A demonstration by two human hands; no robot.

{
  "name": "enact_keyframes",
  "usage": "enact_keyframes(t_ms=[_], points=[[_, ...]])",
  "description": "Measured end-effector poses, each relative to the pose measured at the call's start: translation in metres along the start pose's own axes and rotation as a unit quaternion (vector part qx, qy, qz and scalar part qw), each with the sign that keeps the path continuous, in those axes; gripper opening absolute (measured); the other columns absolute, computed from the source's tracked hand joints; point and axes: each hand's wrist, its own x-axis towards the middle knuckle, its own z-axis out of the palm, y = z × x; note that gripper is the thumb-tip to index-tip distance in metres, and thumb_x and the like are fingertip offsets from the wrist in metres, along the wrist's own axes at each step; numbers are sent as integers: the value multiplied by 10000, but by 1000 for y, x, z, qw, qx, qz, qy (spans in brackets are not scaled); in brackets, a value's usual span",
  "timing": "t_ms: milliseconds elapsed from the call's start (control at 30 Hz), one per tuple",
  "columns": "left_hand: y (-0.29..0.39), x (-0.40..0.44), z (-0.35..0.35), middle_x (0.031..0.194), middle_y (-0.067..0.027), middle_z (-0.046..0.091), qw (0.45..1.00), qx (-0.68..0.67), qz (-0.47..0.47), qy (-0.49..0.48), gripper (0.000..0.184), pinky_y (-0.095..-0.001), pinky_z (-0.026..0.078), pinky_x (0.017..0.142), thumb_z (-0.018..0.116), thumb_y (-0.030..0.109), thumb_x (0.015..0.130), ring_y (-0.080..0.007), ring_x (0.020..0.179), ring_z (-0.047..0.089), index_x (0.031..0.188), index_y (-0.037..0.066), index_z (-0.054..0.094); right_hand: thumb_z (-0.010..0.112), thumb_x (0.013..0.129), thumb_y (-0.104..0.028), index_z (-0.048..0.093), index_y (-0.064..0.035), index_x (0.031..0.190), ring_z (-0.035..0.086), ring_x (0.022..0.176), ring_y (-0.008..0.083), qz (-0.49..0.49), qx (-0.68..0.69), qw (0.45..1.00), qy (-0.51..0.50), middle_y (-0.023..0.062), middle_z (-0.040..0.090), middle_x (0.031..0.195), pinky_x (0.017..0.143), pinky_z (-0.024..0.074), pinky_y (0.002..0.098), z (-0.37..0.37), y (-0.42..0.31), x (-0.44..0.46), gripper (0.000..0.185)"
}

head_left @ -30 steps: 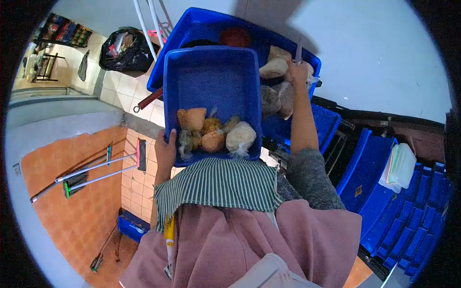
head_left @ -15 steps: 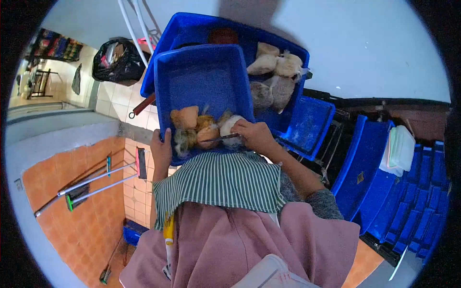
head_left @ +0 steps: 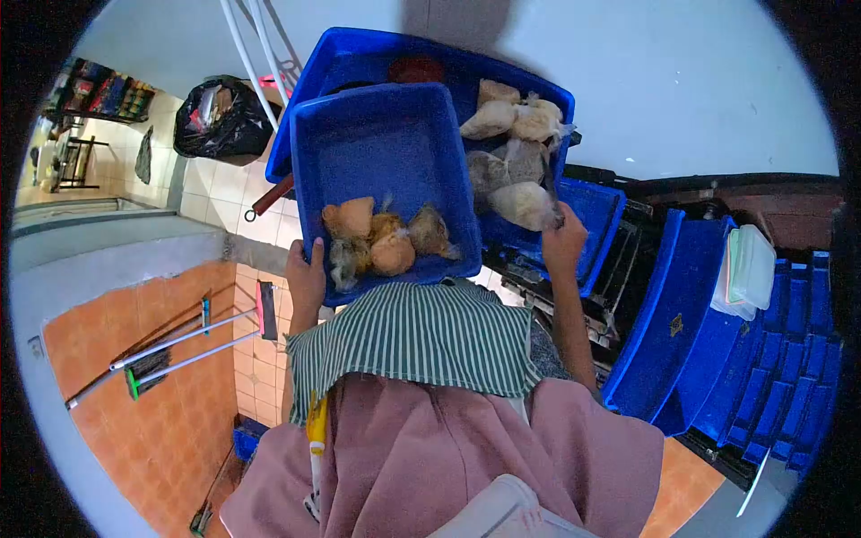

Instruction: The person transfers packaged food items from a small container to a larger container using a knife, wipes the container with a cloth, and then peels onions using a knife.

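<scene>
My left hand (head_left: 307, 276) is closed on the near left corner of a blue plastic tray (head_left: 372, 134), tilted against my apron. Inside it, at the near end, lie several small clear bags with tan, orange and brownish contents (head_left: 392, 253). My right hand (head_left: 563, 238) is out to the right, its fingers pinched on a knotted plastic bag of whitish stuff (head_left: 522, 206). A thin dark tool shows by those fingers, its kind unclear. That bag is over a larger blue tub (head_left: 309, 67), beside bags of pale and greyish contents (head_left: 516, 121).
A black rubbish bag (head_left: 224, 117) stands at the left, past white poles. Brooms (head_left: 179, 345) lean by the orange tiled wall. Blue crates (head_left: 664, 332) and a stack of pale plastic lids (head_left: 749, 269) are at the right. A brown handle (head_left: 272, 197) sticks out beside the tub.
My right hand has lifted the whitish bag out of the smaller tray and carried it right, over the larger tub. My left hand stays on the tray.
</scene>
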Motion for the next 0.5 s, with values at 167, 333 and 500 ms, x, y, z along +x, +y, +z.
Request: enact_keyframes(t_ms=[167, 333, 500], points=[[-7, 0, 3, 790, -190, 609, 999, -35, 22, 14, 348, -397, 456, 670, 588, 325, 963, -283, 719, 591, 914, -19, 563, 617, 779, -86, 665, 4, 1061, 652, 944, 389, 67, -156, 984, -59, 218, 683, 973, 843, 502, 454, 69, 76, 26, 300], [-12, 0, 3, 773, -168, 594, 1000, -16, 4, 10, 343, -387, 450, 664, 589, 318, 963, -254, 714, 574, 902, -18, 559, 688, 791, -230, 657, -56, 1066, 634, 1017, 372, -14, -82, 990, 118, 180, 664, 1074, 831, 505, 472, 60, -12, 28, 327], [3, -6, 0, 770, -145, 578, 998, -66, 2, -4, 301, -374, 442, 670, 593, 275, 958, -232, 715, 553, 892, -15, 548, 709, 829, -314, 629, 10, 1175, 626, 1053, 411, -24, 9, 944, -329, 259, 639, 1154, 908, 496, 439, 93, -86, -30, 481]])
